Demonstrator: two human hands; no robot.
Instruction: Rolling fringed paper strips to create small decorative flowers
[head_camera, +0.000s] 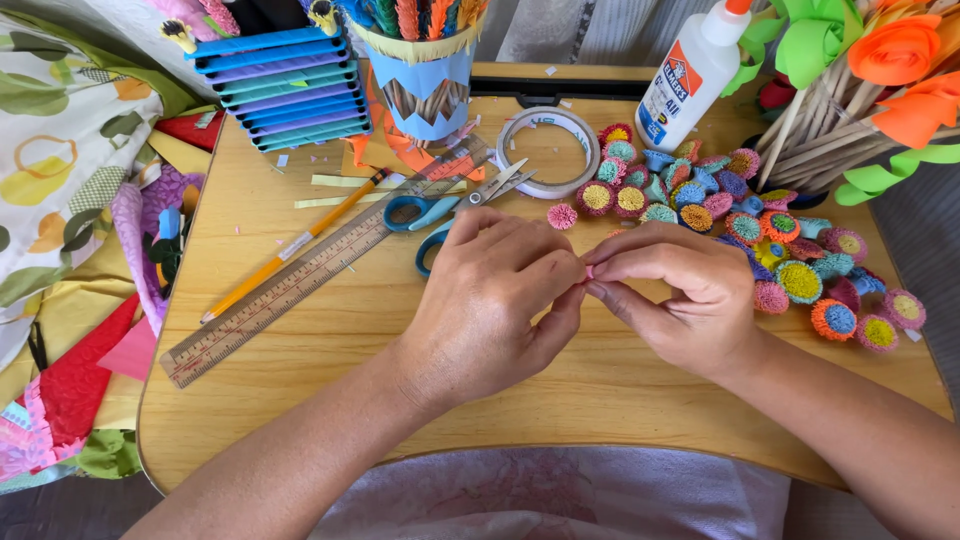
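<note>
My left hand (495, 305) and my right hand (680, 295) meet over the middle of a wooden lap table (330, 390). Their fingertips pinch a tiny pink paper piece (589, 271) between them; most of it is hidden by the fingers. Just right of my hands lies a heap of small rolled paper flowers (745, 225) in pink, orange, teal and yellow. A single pink paper flower (562, 216) lies apart, above my left hand.
Blue-handled scissors (450, 207), a wooden ruler (300, 280) and an orange pencil (295, 245) lie to the left. A tape roll (549, 151), a white glue bottle (693, 72), a blue paper cup (420, 75), stacked paper strips (283, 88) and paper flowers on sticks (850, 90) line the back.
</note>
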